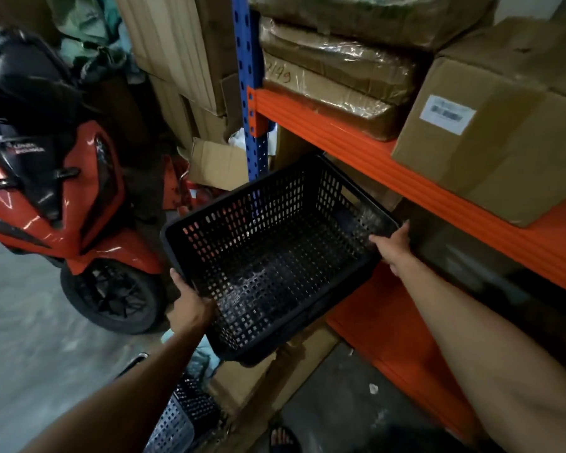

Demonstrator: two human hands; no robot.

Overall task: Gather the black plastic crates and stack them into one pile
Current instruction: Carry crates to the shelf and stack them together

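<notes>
I hold an empty black perforated plastic crate (275, 256) in the air in front of the shelving, tilted toward me. My left hand (190, 305) grips its near-left rim. My right hand (392, 245) grips its right rim, close to the orange shelf beam. Low down by my left forearm, part of another perforated crate (183, 416) lies on the floor, mostly hidden by my arm.
A rack with a blue upright (247, 93) and orange beams (438, 191) carries cardboard boxes (504, 132) and wrapped parcels (337, 76) on the right. A red scooter (56, 191) stands on the left. Flattened cardboard (275, 371) lies under the crate. My sandalled foot (283, 439) shows at the bottom.
</notes>
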